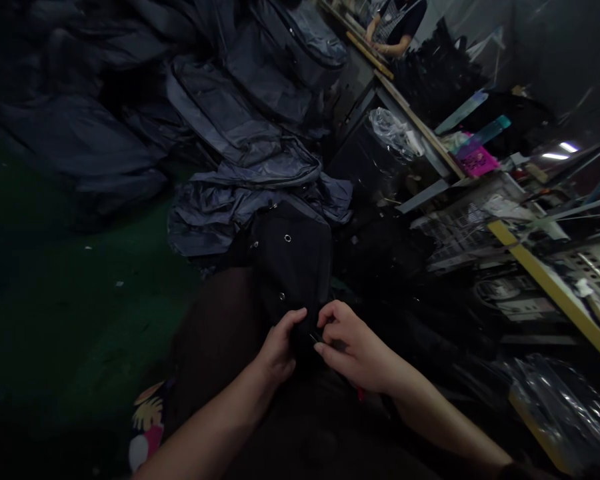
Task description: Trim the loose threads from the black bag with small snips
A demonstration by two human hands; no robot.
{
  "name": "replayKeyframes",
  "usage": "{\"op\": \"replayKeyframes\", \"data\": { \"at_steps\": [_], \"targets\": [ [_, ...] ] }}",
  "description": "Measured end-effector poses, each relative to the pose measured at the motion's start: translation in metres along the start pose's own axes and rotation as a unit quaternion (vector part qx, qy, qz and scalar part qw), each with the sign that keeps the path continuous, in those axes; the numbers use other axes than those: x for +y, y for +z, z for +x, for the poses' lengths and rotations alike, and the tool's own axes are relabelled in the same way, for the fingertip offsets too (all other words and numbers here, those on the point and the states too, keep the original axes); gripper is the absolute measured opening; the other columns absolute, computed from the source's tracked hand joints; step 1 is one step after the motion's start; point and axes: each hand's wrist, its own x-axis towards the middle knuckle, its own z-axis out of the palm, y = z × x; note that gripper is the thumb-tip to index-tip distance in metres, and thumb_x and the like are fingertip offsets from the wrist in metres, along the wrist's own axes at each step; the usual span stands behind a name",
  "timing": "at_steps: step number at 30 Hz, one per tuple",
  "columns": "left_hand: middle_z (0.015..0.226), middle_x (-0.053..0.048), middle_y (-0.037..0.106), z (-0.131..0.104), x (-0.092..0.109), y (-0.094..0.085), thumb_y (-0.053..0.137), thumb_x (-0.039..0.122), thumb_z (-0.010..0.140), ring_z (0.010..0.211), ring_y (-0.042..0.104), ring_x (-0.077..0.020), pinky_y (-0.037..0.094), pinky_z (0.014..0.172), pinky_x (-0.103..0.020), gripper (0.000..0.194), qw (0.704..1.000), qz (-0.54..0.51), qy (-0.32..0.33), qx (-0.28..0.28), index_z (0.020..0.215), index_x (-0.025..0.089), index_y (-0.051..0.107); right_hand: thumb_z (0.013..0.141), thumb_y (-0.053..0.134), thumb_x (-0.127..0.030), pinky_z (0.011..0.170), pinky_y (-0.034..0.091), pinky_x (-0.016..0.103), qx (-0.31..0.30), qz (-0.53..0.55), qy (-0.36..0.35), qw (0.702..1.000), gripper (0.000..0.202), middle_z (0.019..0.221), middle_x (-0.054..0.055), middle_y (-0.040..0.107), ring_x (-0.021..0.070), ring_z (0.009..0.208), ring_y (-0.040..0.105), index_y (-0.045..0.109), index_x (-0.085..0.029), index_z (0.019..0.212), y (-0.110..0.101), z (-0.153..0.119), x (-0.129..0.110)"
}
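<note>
A black fabric bag with several small metal rings lies across the lap. My left hand grips its near edge, thumb on top and the other fingers hidden beneath the cloth. Just to the right, my right hand is closed with curled fingers around a small dark tool with a thin metal tip, which points at the cloth by my left hand. Something red shows below my right palm.
Grey-blue bags are heaped ahead and to the left on the green floor. A person works at a bench at the top right. On the right are a pink basket, a yellow bar and clear plastic.
</note>
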Motion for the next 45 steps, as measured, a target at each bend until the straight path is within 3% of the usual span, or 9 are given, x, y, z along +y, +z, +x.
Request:
{"op": "replayKeyframes", "data": {
  "at_steps": [12, 22, 25, 28, 30, 32, 37, 41, 45],
  "targets": [
    [0.073, -0.003, 0.070, 0.001, 0.000, -0.001, 0.068, 0.026, 0.070, 0.067, 0.063, -0.0141, 0.050, 0.067, -0.024, 0.016, 1.000, 0.001, 0.005, -0.004, 0.077, 0.012, 0.069, 0.082, 0.059, -0.017, 0.082, 0.043, 0.030, -0.016, -0.007, -0.021, 1.000, 0.018, 0.103, 0.003, 0.046, 0.0147, 0.092, 0.048, 0.048, -0.017, 0.068, -0.001, -0.001, 0.008],
    [0.067, -0.002, 0.068, 0.002, -0.002, -0.004, 0.069, 0.027, 0.069, 0.062, 0.062, -0.0136, 0.050, 0.063, -0.024, 0.017, 1.000, 0.011, 0.003, 0.012, 0.075, 0.011, 0.068, 0.086, 0.056, -0.022, 0.076, 0.043, 0.028, 0.031, 0.026, -0.012, 0.999, 0.018, 0.093, 0.003, 0.048, 0.0138, 0.085, 0.049, 0.048, -0.018, 0.071, 0.006, 0.003, 0.008],
    [0.068, -0.003, 0.068, 0.003, -0.002, -0.005, 0.065, 0.029, 0.073, 0.062, 0.062, -0.0139, 0.051, 0.066, -0.025, 0.019, 1.000, 0.009, -0.009, -0.026, 0.074, 0.010, 0.068, 0.089, 0.052, -0.026, 0.074, 0.044, 0.028, 0.069, 0.097, 0.018, 0.993, 0.020, 0.089, 0.002, 0.052, 0.0138, 0.081, 0.052, 0.049, -0.019, 0.071, 0.007, 0.002, 0.012],
    [0.075, -0.007, 0.071, 0.003, -0.002, -0.004, 0.060, 0.032, 0.077, 0.070, 0.064, -0.0165, 0.051, 0.072, -0.027, 0.026, 0.997, 0.008, -0.015, -0.075, 0.083, 0.008, 0.069, 0.094, 0.042, -0.034, 0.067, 0.046, 0.028, 0.116, 0.198, 0.087, 0.969, 0.019, 0.085, 0.002, 0.058, 0.0138, 0.075, 0.056, 0.055, -0.020, 0.089, 0.006, 0.000, 0.014],
    [0.076, -0.008, 0.071, 0.002, -0.001, -0.003, 0.059, 0.032, 0.078, 0.070, 0.065, -0.0168, 0.051, 0.071, -0.027, 0.027, 0.997, 0.011, -0.018, -0.072, 0.085, 0.007, 0.069, 0.095, 0.040, -0.036, 0.064, 0.047, 0.027, 0.136, 0.216, 0.101, 0.962, 0.023, 0.081, 0.001, 0.060, 0.0136, 0.072, 0.058, 0.054, -0.022, 0.106, 0.005, -0.001, 0.013],
    [0.076, -0.007, 0.071, 0.002, -0.001, -0.002, 0.062, 0.030, 0.076, 0.068, 0.065, -0.0162, 0.051, 0.070, -0.026, 0.024, 0.999, 0.003, -0.019, -0.047, 0.085, 0.009, 0.069, 0.094, 0.043, -0.036, 0.064, 0.046, 0.026, 0.145, 0.180, 0.096, 0.968, 0.024, 0.078, 0.000, 0.060, 0.0129, 0.070, 0.056, 0.055, -0.023, 0.109, 0.006, -0.002, 0.010],
    [0.078, -0.005, 0.072, 0.003, -0.001, -0.002, 0.067, 0.027, 0.072, 0.071, 0.066, -0.0169, 0.052, 0.074, -0.027, 0.021, 1.000, -0.011, -0.004, -0.020, 0.086, 0.011, 0.069, 0.080, 0.063, -0.036, 0.056, 0.042, 0.023, 0.119, 0.085, 0.155, 0.977, 0.017, 0.072, -0.002, 0.055, 0.0117, 0.063, 0.051, 0.058, -0.021, 0.088, 0.014, 0.000, 0.006],
    [0.082, -0.007, 0.073, 0.003, -0.001, -0.001, 0.068, 0.028, 0.072, 0.077, 0.067, -0.0193, 0.052, 0.077, -0.029, 0.025, 1.000, 0.003, -0.004, -0.019, 0.088, 0.010, 0.069, 0.084, 0.057, -0.028, 0.056, 0.041, 0.023, 0.115, 0.054, 0.117, 0.985, 0.011, 0.071, -0.002, 0.057, 0.0119, 0.064, 0.052, 0.053, -0.020, 0.077, 0.022, 0.002, 0.010],
    [0.089, -0.008, 0.073, 0.003, -0.002, -0.003, 0.069, 0.029, 0.072, 0.084, 0.067, -0.0208, 0.052, 0.083, -0.032, 0.030, 1.000, 0.018, 0.013, -0.018, 0.095, 0.011, 0.068, 0.084, 0.056, -0.029, 0.056, 0.041, 0.024, 0.238, -0.041, 0.072, 0.968, 0.011, 0.067, -0.002, 0.055, 0.0123, 0.059, 0.051, 0.053, -0.020, 0.078, 0.012, 0.006, 0.024]
  ]
}}
